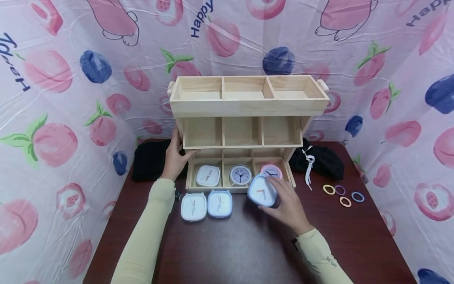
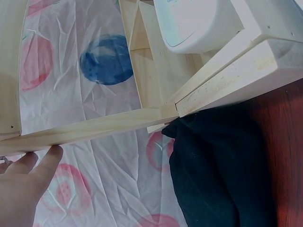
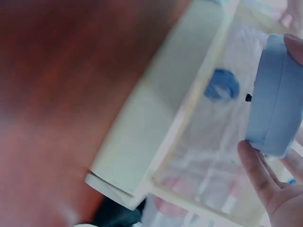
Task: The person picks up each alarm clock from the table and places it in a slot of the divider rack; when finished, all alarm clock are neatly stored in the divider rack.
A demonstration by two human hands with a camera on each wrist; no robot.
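Backdrop: fruit-printed cloth (image 1: 142, 98), hung behind and at both sides.

Desk (image 1: 230, 252): dark wood.

Wooden organizer (image 1: 248, 107): three tiers of three compartments, stood on the desk; clocks are seen in the bottom tier only.

Black cloth (image 1: 150, 159), left of the organizer; black bag (image 1: 324, 161) with white cord, right.

Left hand (image 1: 173, 156): rested against the organizer's left side, fingers extended, thumb spread; nothing is grasped.

Right hand (image 1: 287, 207): light blue clock (image 1: 261, 189) pinched between thumb and fingers, held up before the right compartment; whether it is being put in or taken out cannot be told.

Clocks in the bottom tier: white square clock (image 1: 208, 175), left; round clock (image 1: 240, 175), middle; pink clock (image 1: 271, 170), right, partly hidden.

Clocks on the desk before it: white-rimmed clock (image 1: 193, 207) and blue-rimmed clock (image 1: 220, 204), side by side. The work is judged partway: three housed, one in hand, two outside.

Four coloured rings (image 1: 328, 189): laid near the bag.
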